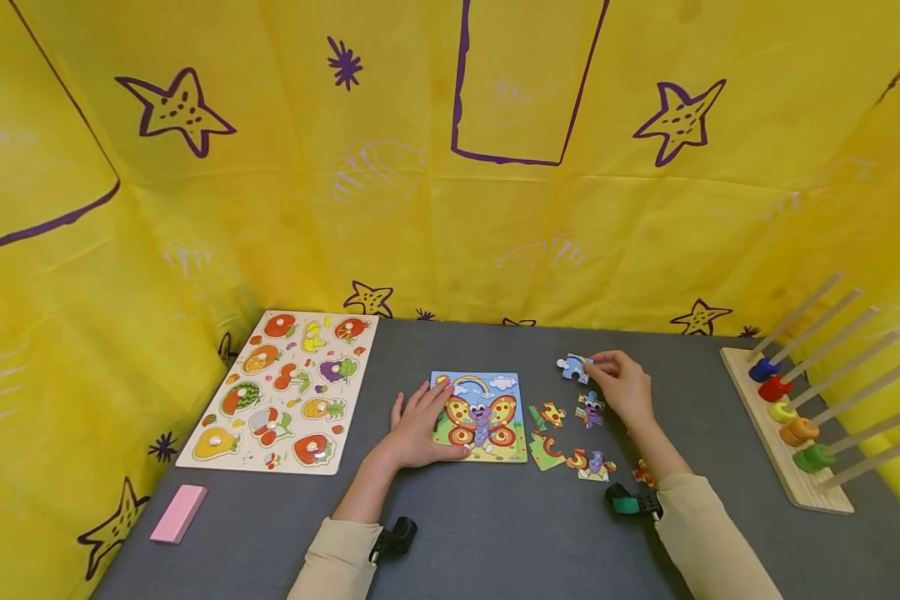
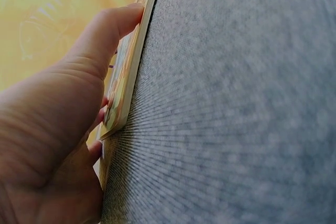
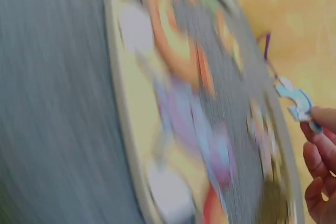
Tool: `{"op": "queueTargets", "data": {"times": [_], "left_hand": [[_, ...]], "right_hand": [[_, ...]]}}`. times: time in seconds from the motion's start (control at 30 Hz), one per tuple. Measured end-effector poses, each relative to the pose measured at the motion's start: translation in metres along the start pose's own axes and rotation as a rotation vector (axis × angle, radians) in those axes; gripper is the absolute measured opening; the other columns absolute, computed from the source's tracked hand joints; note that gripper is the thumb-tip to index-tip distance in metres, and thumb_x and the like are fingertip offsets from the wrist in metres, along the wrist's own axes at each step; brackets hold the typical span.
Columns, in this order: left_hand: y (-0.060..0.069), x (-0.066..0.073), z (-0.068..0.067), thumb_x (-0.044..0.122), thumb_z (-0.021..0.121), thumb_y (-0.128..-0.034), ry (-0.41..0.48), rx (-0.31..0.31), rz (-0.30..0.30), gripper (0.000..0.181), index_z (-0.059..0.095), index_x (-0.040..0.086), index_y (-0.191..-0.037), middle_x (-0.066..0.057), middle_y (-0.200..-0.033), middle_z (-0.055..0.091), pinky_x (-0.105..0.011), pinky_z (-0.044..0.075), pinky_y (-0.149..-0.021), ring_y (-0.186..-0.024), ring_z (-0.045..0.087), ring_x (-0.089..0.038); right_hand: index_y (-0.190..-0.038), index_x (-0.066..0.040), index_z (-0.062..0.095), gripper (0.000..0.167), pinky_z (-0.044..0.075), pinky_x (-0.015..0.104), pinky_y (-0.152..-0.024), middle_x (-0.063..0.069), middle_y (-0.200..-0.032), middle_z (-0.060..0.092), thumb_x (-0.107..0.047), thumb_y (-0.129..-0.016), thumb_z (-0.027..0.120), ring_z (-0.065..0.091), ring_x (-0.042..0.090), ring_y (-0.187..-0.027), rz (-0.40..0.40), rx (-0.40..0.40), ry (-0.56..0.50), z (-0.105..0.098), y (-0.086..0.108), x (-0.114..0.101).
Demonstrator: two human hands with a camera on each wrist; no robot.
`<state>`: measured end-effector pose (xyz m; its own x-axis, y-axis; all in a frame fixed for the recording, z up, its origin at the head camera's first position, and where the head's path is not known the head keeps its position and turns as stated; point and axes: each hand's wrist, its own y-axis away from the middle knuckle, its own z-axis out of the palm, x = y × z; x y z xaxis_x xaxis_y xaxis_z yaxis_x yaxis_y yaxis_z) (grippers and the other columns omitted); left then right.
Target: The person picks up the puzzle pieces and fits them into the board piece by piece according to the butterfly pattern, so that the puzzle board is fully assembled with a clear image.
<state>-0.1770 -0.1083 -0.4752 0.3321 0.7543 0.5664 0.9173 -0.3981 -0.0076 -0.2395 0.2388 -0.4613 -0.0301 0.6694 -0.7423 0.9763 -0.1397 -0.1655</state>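
Note:
My left hand (image 1: 418, 425) rests on the left side of a square butterfly puzzle (image 1: 487, 408), its thumb along the near edge. In the left wrist view the thumb lies over the rim of the puzzle (image 2: 135, 61). Between thumb and fingers my right hand (image 1: 624, 387) pinches a light-blue jigsaw piece (image 1: 574, 367) with part of a rainbow on it. Right of the butterfly puzzle lie several loose pieces, among them a green one (image 1: 544, 452) and a purple-faced one (image 1: 591, 410). The right wrist view is blurred, though the pinched piece (image 3: 296, 100) shows there.
A fruit peg puzzle board (image 1: 277, 392) lies at the left, with a pink block (image 1: 179, 514) in front of it. At the right stands a wooden base (image 1: 787, 437) with upright rods and coloured rings. A yellow patterned curtain (image 1: 435, 208) hangs behind the grey table (image 1: 450, 533).

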Motion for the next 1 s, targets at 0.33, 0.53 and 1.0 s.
{"op": "queueTargets", "data": {"times": [0.33, 0.53, 1.0], "left_hand": [[0.0, 0.0, -0.001, 0.052, 0.076, -0.0778, -0.016, -0.021, -0.004, 0.099, 0.03, 0.008, -0.153, -0.007, -0.159, 0.024, -0.064, -0.001, -0.11, -0.147, 0.01, -0.036], [0.0, 0.001, -0.001, 0.051, 0.076, -0.0785, -0.021, -0.029, -0.004, 0.098, 0.029, 0.009, -0.154, -0.006, -0.16, 0.023, -0.064, -0.002, -0.11, -0.147, 0.01, -0.036], [0.001, 0.002, -0.002, 0.052, 0.074, -0.0798, -0.045, -0.041, -0.017, 0.094, 0.03, 0.016, -0.154, -0.009, -0.16, 0.023, -0.065, -0.001, -0.109, -0.147, 0.009, -0.036]], "right_hand": [[-0.106, -0.011, 0.069, 0.029, 0.043, 0.032, -0.076, 0.0, -0.091, 0.075, -0.035, -0.09, 0.071, 0.064, 0.017, -0.087, 0.04, -0.179, -0.152, 0.056, 0.021, -0.054], [-0.102, -0.013, 0.07, 0.023, 0.046, 0.032, -0.074, -0.003, -0.086, 0.074, -0.032, -0.09, 0.072, 0.066, 0.015, -0.083, -0.035, -0.22, -0.148, 0.086, 0.026, -0.073], [-0.095, -0.009, 0.071, 0.018, 0.047, 0.03, -0.063, 0.0, -0.08, 0.071, -0.026, -0.088, 0.074, 0.063, 0.014, -0.071, -0.159, -0.189, -0.045, 0.109, 0.026, -0.084]]}}
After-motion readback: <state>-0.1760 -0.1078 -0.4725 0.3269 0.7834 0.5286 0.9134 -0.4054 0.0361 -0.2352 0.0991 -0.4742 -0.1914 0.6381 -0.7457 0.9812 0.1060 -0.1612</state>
